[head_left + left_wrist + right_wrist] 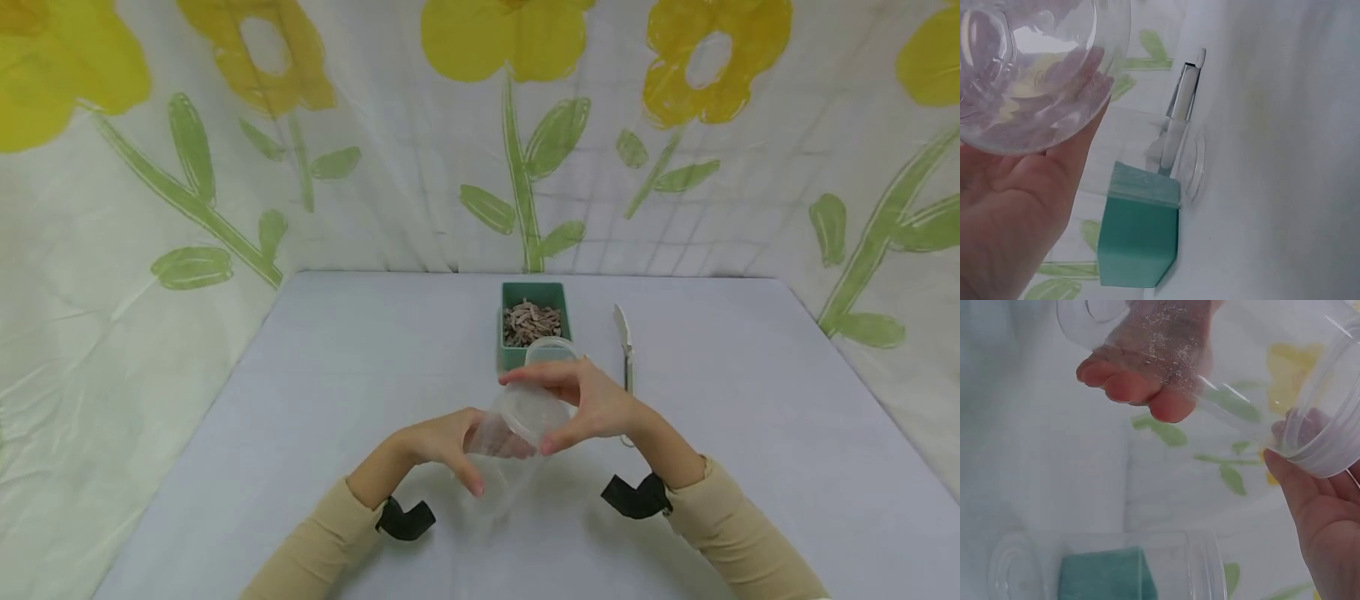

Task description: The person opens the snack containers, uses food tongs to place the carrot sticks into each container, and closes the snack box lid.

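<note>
A clear plastic jar is tilted in the air between both hands, its wider rimmed end up toward the right. Around its lower body curls my left hand, thumb on the near side; through the clear wall its fingers show. My right hand grips the ridged, round end from the side, fingers over the top and thumb below. A second clear jar stands upright on the table just beyond, partly covered by the right hand in the head view.
Behind the second jar sits a green box filled with brownish strip-like pieces. To its right lies a slim knife-like tool, its lower end near the right wrist. A flower-printed curtain hangs behind the white table.
</note>
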Demonstrator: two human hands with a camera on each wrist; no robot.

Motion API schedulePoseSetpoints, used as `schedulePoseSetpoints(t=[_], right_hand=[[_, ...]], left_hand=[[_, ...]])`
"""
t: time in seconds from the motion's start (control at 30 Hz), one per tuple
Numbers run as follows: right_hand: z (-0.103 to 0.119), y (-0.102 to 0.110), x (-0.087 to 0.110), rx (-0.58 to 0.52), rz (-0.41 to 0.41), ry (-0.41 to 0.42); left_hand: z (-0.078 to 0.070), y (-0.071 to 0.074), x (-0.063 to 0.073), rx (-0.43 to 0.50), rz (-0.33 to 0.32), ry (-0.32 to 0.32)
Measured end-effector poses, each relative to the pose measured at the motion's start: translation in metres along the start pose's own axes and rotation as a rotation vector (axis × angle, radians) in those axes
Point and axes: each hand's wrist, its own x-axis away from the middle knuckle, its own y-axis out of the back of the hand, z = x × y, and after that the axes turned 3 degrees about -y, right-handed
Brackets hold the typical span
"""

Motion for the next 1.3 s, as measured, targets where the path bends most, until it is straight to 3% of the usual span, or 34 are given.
schedulePoseSetpoints(t=[0.07,0.13,0.27,0.47,0.6,0.7,0.83,0.93,1.03,1.13,1.3], right_hand=[[0.000,0.001,0.000,0.008,0.023,0.027],[0.001,0.002,0.001,0.023,0.035,0.019],[0.006,0.006,0.003,0.060,-0.006,-0.032],[0.009,0.007,0.004,0.075,-0.216,-0.285],[0.008,0.002,0.001,0.083,-0.286,-0.428],[0.009,-0.001,-0.001,0.111,-0.314,-0.496],[0.011,-0.004,-0.003,0.150,-0.338,-0.541],[0.011,-0.005,-0.004,0.141,-0.345,-0.546],[0.012,-0.003,-0.003,0.126,-0.326,-0.528],[0.014,-0.001,0.000,0.153,-0.279,-0.484],[0.019,0.001,0.002,0.201,-0.180,-0.378]], left_hand=[[0.000,0.001,0.000,0.001,0.015,-0.011],[-0.001,0.000,0.000,-0.025,-0.016,-0.024],[-0.004,-0.003,0.001,-0.152,-0.209,0.000],[-0.008,-0.014,-0.001,-0.395,-0.532,0.099],[-0.009,-0.025,-0.006,-0.611,-0.709,0.164],[-0.011,-0.034,-0.010,-0.785,-0.812,0.173],[-0.012,-0.042,-0.014,-0.961,-0.899,0.128],[-0.013,-0.044,-0.015,-1.005,-0.907,0.092],[-0.014,-0.042,-0.012,-0.950,-0.855,0.103],[-0.015,-0.035,-0.008,-0.838,-0.745,0.136],[-0.017,-0.023,0.001,-0.592,-0.494,0.157]])
